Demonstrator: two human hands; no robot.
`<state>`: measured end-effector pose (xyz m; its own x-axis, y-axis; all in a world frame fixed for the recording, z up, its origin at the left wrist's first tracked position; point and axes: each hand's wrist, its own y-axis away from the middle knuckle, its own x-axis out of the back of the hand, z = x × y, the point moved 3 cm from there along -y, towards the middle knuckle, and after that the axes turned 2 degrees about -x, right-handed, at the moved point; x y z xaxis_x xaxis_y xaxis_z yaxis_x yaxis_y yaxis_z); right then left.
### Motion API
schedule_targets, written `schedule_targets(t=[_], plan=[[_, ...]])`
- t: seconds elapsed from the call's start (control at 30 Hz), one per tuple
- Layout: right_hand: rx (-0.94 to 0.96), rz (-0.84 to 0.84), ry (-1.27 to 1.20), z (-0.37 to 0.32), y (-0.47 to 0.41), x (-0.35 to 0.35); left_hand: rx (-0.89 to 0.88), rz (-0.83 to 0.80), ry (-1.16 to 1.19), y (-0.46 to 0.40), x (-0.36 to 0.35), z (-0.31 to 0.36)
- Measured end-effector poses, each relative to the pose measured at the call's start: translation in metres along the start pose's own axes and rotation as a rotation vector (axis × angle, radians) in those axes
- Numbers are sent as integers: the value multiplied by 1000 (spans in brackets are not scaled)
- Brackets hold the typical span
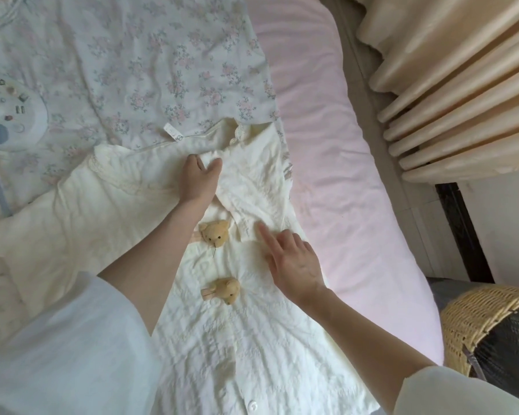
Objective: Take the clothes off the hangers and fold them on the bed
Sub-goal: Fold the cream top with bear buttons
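The cream shirt (252,333) lies flat on the bed (342,145), its collar pinched under the left hand (199,181) while the right hand (294,262), fingers straight, presses the sleeve folded in just beyond it, which could spring open if released, snagging the bear charms (215,233) beside its fingertips.

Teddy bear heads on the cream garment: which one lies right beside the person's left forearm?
The upper bear head, nearer the collar. It sits against the left forearm; the lower bear head lies apart, closer to the right hand.

Head view — down, close over bed (327,145).
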<state>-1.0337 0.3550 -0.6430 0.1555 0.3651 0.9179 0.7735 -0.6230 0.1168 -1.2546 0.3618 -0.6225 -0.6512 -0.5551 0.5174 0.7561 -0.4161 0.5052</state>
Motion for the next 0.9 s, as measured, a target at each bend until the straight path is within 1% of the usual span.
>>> schedule_targets(t=[0.07, 0.1, 0.17, 0.23, 0.3, 0.4, 0.43, 0.5, 0.53, 0.57, 0.6, 0.63, 0.67, 0.7, 0.73, 0.77, 0.87, 0.9], plan=[[-38, 10, 35, -1, -4, 1, 76, -86, 166, 2, 0, -1], [-63, 9, 43, -2, -7, 2, 95, -125, 197, 4, 0, -1], [-93, 16, 45, -5, -17, 4, 67, -143, 149, 4, 1, -3], [-81, 24, 24, -8, -25, 8, -26, -92, 64, 1, 4, -2], [-41, 50, -42, -13, -27, 15, -114, 7, -16, -1, 9, 3], [-19, 68, -104, -17, -19, 22, -196, 95, -77, 1, 14, 8], [-32, 44, -82, -17, -16, 21, -244, 108, -143, 5, 15, 10], [-68, -43, 34, -17, -12, 17, -465, 157, -411, 16, 16, 12], [-93, -138, 98, -18, -11, 14, -595, 124, -582, 22, 14, 10], [-118, -260, 143, -18, -9, 10, -692, 19, -763, 26, 10, 4], [-138, -390, 158, -19, -8, 6, -726, -133, -942, 29, 5, -6], [-157, -487, 146, -19, -6, 3, -683, -275, -1113, 29, 2, -19], [-168, -547, 143, -21, -6, 2, -596, -359, -1238, 27, 3, -29], [-176, -579, 150, -21, -5, 2, -513, -404, -1300, 24, 1, -34], [-177, -587, 156, -23, -5, 4, -466, -414, -1318, 22, 3, -35], [-165, -569, 167, -28, -7, 4, -460, -401, -1301, 20, 8, -32], [-82, -508, 212, -38, -10, 10, -543, -380, -1126, 21, 23, -15], [-68, -524, 213, -45, -11, 9, -579, -334, -1054, 23, 36, -16]])
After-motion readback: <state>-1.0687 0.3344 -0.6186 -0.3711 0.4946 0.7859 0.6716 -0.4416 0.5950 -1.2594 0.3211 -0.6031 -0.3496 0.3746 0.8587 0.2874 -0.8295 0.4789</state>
